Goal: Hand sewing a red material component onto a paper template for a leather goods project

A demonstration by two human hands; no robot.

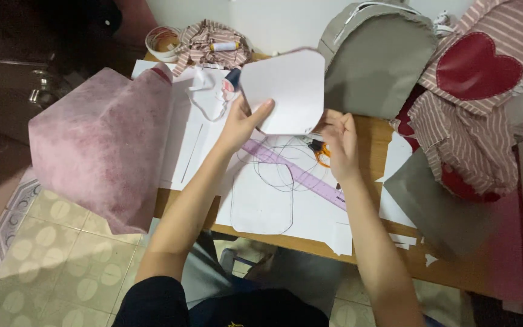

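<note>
My left hand pinches the white paper cutout upright above the table; my right hand, fingers curled, steadies its right edge for inspection.

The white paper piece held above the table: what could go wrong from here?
1. The white paper piece is pinched only at its lower edges by the left hand and the right hand, so it may bend or crease.
2. Orange-handled scissors lie right under the right hand; lowering it carelessly could catch the blades.
3. Paper sheets overhang the table edge and could slide off.
</note>
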